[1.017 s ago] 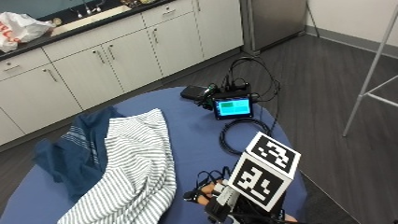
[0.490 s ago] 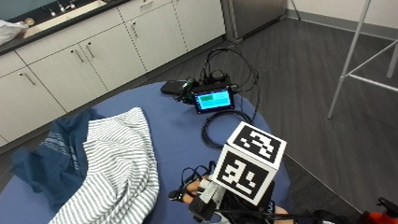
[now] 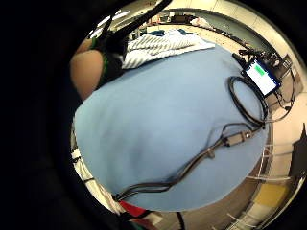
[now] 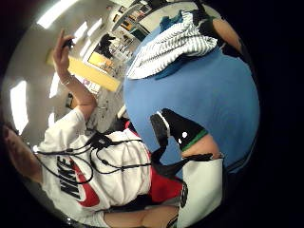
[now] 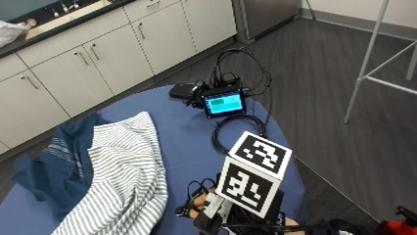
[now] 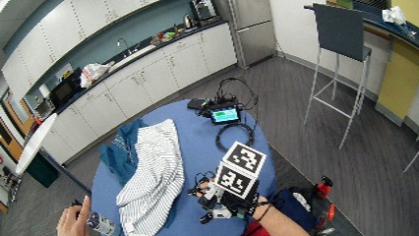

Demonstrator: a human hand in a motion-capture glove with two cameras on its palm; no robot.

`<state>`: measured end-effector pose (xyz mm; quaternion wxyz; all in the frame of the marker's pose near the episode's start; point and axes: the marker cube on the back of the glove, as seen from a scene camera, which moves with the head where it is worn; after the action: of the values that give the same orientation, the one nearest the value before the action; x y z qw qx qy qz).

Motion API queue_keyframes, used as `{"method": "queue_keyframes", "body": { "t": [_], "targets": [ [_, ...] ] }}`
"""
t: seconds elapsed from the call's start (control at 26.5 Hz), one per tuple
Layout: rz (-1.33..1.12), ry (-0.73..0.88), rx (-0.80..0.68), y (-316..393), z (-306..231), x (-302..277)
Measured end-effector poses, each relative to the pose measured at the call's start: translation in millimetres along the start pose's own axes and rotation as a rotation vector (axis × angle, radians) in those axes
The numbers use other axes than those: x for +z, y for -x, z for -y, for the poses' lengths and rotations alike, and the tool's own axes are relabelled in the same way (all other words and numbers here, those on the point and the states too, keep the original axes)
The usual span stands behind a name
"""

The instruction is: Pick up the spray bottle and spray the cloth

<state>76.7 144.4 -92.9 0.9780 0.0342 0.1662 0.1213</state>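
Note:
A white striped cloth (image 5: 120, 171) lies over a dark blue cloth (image 5: 52, 161) on the left half of the round blue table (image 5: 189, 132). My gloved right hand (image 5: 205, 205) hovers over the table's near edge with its fingers stretched out and nothing in them, a short way right of the striped cloth (image 6: 157, 167). Off the table's left corner, the person's bare hand (image 6: 69, 223) holds a small clear bottle (image 6: 100, 226); whether it has a spray head I cannot tell. The thumb side palm view shows that bare hand (image 4: 61, 47) raised, and the striped cloth (image 4: 171, 45).
A small device with a lit screen (image 5: 223, 103) stands at the table's far edge, with a coiled black cable (image 5: 238, 129) in front of it. Another cable (image 3: 192, 163) trails across the bare blue top below my palm. Cabinets (image 5: 98, 58) stand behind; a tall stool (image 6: 334, 39) at the right.
The outside camera has shifted, so the whole scene slid in the picture. My right hand stays over the near edge of the table, holding nothing. The cloths have not moved.

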Motion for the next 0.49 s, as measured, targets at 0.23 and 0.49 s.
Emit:
{"method": "queue_keyframes", "body": {
  "t": [0.23,0.49],
  "targets": [
    [0.007,0.009,0.002,-0.2,0.9,2.6],
    [0.016,0.030,0.005,0.1,0.2,6.1]
  ]
}}
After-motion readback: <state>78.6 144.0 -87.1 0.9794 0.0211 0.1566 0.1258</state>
